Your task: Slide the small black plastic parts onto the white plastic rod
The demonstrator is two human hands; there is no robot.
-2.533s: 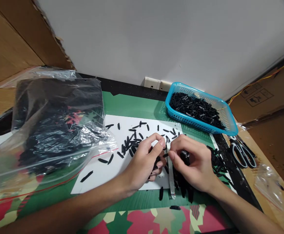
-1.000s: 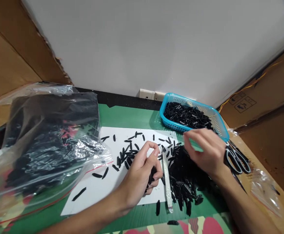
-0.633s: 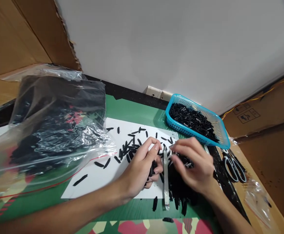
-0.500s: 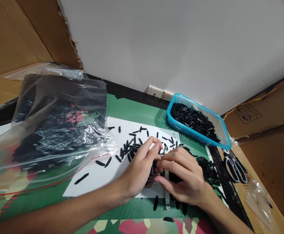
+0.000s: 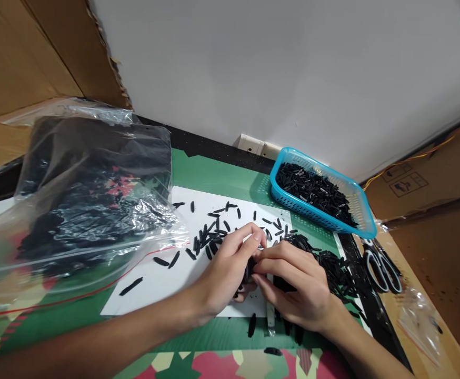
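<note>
My left hand (image 5: 232, 263) is curled over the white paper (image 5: 151, 279), with several small black strips (image 5: 249, 273) gathered in its fingers and palm. Against it sits my right hand (image 5: 301, 279), thumb and fingertips pinched together at those strips; whatever is between the tips is too hidden to name. A narrow pale strip like a ruler (image 5: 270, 318) runs under the right hand. Loose black pieces (image 5: 204, 239) lie scattered on the paper beyond my left hand. A denser heap of black pieces (image 5: 335, 271) spreads to the right of my right hand.
A blue plastic basket (image 5: 322, 216) of black pieces stands at the back right by the wall. On the left lies a large clear zip bag (image 5: 96, 221) with black contents. Scissors (image 5: 380, 268) and a small clear bag (image 5: 419, 321) rest at the right. Cardboard (image 5: 431, 252) flanks the table.
My right thumb and fingers have drawn closer together at the strips in my left hand. The left hand has barely moved, and the view has shifted slightly.
</note>
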